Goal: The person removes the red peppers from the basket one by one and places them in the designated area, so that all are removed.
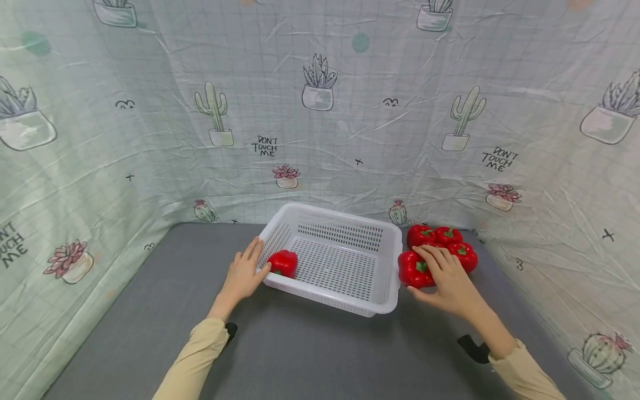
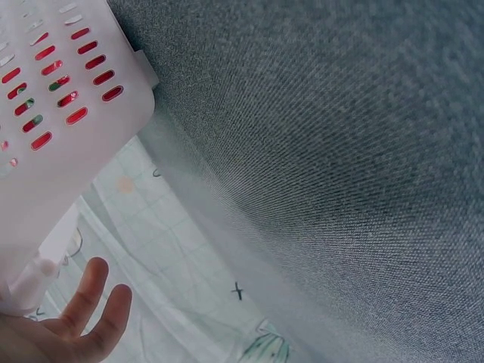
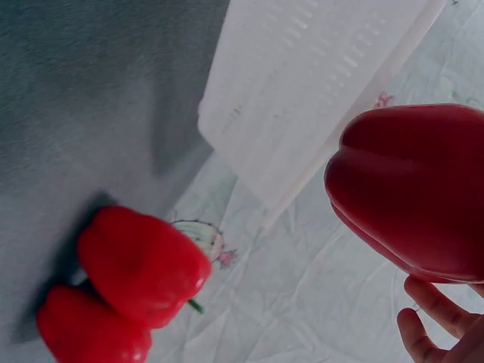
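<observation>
My left hand (image 1: 243, 273) grips the left rim of a white plastic basket (image 1: 330, 300) at its near corner, with the thumb over the rim. Inside that corner lies one red bell pepper (image 1: 284, 263), also visible as red through the slots in the left wrist view. Just beyond the basket's right side, my right hand (image 1: 446, 276) holds another red bell pepper (image 3: 416, 189) between thumb and fingers. In the right wrist view this pepper is raised off the table. Several more red bell peppers (image 1: 462, 255) sit behind the right hand, partly hidden by it.
A grey cloth-covered table (image 1: 310, 361) lies under everything. A pale sheet (image 1: 350, 133) printed with cacti hangs behind and along both sides. The loose peppers (image 3: 144, 265) stand close to the sheet at the back right.
</observation>
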Demonstrator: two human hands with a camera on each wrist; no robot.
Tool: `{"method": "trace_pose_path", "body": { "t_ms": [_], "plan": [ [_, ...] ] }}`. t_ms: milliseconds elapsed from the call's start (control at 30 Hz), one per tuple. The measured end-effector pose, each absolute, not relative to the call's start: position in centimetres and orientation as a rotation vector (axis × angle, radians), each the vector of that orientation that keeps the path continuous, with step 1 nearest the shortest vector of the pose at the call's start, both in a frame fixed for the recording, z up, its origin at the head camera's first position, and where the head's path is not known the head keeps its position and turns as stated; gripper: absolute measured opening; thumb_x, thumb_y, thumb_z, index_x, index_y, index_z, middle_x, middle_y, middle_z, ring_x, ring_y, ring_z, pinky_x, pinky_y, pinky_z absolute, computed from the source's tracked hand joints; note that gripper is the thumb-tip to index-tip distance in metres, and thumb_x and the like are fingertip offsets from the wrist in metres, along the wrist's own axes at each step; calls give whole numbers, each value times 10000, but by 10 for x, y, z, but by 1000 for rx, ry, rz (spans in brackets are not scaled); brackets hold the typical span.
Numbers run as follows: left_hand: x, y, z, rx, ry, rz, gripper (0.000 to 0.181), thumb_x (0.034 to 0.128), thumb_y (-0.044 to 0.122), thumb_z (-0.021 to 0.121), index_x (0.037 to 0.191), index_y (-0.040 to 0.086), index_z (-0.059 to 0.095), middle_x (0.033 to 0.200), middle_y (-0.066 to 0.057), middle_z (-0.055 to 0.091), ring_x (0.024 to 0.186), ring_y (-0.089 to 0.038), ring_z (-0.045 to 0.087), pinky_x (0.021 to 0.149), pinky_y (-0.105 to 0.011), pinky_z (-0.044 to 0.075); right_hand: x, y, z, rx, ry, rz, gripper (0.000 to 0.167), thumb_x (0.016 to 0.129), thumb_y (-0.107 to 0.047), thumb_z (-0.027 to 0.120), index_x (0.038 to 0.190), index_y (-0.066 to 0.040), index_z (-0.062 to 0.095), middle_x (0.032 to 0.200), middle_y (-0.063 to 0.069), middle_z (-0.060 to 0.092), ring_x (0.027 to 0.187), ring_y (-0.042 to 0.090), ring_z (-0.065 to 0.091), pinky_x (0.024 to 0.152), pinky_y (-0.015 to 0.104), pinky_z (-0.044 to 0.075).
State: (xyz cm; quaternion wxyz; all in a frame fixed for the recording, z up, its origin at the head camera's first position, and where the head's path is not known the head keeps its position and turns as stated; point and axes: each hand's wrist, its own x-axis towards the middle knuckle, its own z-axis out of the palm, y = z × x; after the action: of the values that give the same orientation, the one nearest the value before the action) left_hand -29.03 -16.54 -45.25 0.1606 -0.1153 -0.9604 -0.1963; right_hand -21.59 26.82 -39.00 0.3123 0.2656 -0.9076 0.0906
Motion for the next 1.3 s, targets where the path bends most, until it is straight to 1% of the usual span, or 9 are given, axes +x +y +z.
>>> {"method": "trace_pose_path", "body": {
  "t_ms": [167,333,567,767,1000,1200,1300],
  "plan": [
    [-290,-165,-452,-332,-2750,-568,634,850,350,502,1383,61,316,1446,-145,290,957,-348,451,759,-491,444,-215,276,-397,690,-2418,237,852,442,-290,848,1182,-47,503,1153,136,510,1036,294,448,804,525,433],
    [-289,-166,-452,-333,-2750,-567,636,848,349,504,1382,60,317,1444,-146,293,947,-341,453,750,-483,447,-217,283,-405,706,-2408,238,813,458,-301,841,1157,-42,516,1129,131,504,1007,286,448,780,484,421],
    [-290,-165,-453,-328,-2745,-572,638,844,346,509,1382,62,317,1442,-147,295,959,-342,450,760,-483,440,-220,295,-417,672,-2462,268,818,461,-295,852,1167,-68,508,1141,130,469,1033,274,423,740,442,401],
    [-289,-165,-453,-320,-2744,-573,645,838,346,523,1382,65,319,1441,-150,295,972,-342,450,774,-486,443,-222,301,-424,640,-2505,257,803,503,-288,836,1193,-74,486,1142,120,459,1015,267,427,728,465,390],
    [-289,-165,-453,-312,-2747,-573,650,834,351,526,1383,69,319,1442,-148,295,981,-347,449,776,-496,443,-224,307,-432,596,-2551,210,746,553,-316,796,1186,-75,485,1122,107,469,966,265,450,680,423,372],
    [-289,-165,-452,-313,-2750,-564,659,837,360,525,1388,69,308,1445,-149,290,981,-348,452,779,-496,445,-228,314,-441,557,-2571,186,733,536,-318,818,1146,-73,494,1088,112,480,950,298,443,686,475,403],
    [-289,-165,-452,-318,-2746,-573,657,838,357,526,1386,67,311,1444,-152,291,979,-351,452,782,-501,444,-230,317,-444,558,-2561,173,715,550,-320,812,1140,-68,498,1084,117,483,951,310,433,675,479,397]
  ]
}}
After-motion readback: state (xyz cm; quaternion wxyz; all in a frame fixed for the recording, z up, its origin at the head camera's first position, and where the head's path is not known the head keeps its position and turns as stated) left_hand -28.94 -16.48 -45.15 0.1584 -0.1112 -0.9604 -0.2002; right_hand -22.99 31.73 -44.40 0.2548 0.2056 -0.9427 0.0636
